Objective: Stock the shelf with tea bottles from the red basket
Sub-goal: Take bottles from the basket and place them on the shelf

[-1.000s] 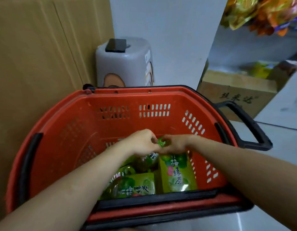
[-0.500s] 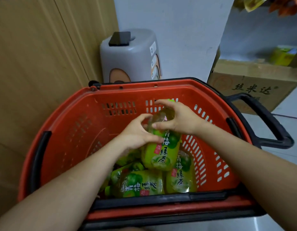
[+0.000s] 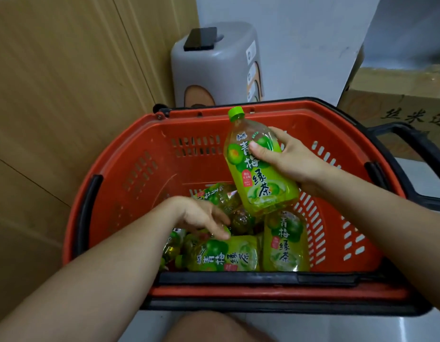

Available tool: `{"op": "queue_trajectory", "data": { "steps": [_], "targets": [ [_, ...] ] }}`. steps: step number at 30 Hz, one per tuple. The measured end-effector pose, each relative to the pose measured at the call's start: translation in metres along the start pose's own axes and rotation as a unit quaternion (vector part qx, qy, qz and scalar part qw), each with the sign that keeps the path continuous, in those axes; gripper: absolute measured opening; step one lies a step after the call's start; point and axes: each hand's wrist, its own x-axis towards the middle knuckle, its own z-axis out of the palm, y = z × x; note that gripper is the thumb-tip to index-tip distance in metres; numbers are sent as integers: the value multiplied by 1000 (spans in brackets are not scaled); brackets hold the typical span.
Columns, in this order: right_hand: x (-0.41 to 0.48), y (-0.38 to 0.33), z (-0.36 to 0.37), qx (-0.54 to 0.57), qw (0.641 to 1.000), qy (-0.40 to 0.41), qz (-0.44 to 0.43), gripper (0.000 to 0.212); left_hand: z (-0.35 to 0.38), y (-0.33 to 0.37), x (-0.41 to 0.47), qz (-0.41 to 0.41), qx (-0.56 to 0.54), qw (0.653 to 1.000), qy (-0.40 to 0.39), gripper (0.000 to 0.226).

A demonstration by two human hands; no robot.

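Note:
A red basket [image 3: 139, 154] with black handles stands on the floor in front of me. My right hand [image 3: 285, 156] grips a green-labelled tea bottle [image 3: 256, 174] with a green cap, held upright above the basket's middle. Several more tea bottles [image 3: 228, 255] lie in the basket's near end, one [image 3: 285, 243] at the right. My left hand [image 3: 204, 215] is low inside the basket, fingers spread over the lying bottles, touching them but not closed on any. No shelf is in view.
A grey plastic stool [image 3: 214, 67] with a black phone [image 3: 200, 38] on top stands behind the basket. A wooden panel [image 3: 65, 95] runs along the left. A cardboard box [image 3: 399, 107] sits at the right rear. My knee [image 3: 214, 327] shows at the bottom edge.
My right hand has lifted the tea bottle higher out of the basket. My left hand has let go of it and dropped down onto the bottles lying in the basket.

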Motion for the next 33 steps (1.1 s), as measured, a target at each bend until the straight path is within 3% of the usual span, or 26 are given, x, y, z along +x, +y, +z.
{"op": "queue_trajectory", "data": {
  "steps": [2, 6, 10, 16, 21, 24, 28, 31, 33],
  "targets": [
    [1, -2, -1, 14, 1000, 2, 2, 39, 8, -3, 10, -81, 123, 988, -42, 81],
    [0, 0, -1, 13, 1000, 4, 12, 45, 17, -10, 25, -142, 171, 974, -53, 99],
    [0, 4, -1, -3, 999, -3, 34, 63, 21, -22, 40, -197, 215, 953, -81, 99],
    [6, 3, -4, -32, 999, -6, 29, 97, 22, -19, 38, -147, 211, 966, -14, 97],
    [9, 0, -5, -32, 999, -10, 28, 103, 26, -29, 30, -137, 141, 980, 2, 96],
    [11, 1, -5, -42, 998, -13, 33, 105, 22, -22, 22, -121, 158, 980, 5, 94],
    [12, 1, -5, -96, 994, -4, 42, 127, 4, -10, -9, -68, 178, 977, 100, 79],
    [12, 3, -3, -140, 989, -10, 33, 141, -16, -8, -54, -36, 227, 952, 203, 64],
    [11, 1, -1, -159, 987, -23, 22, 135, -28, -10, -88, -23, 243, 932, 268, 71]
  ]
}}
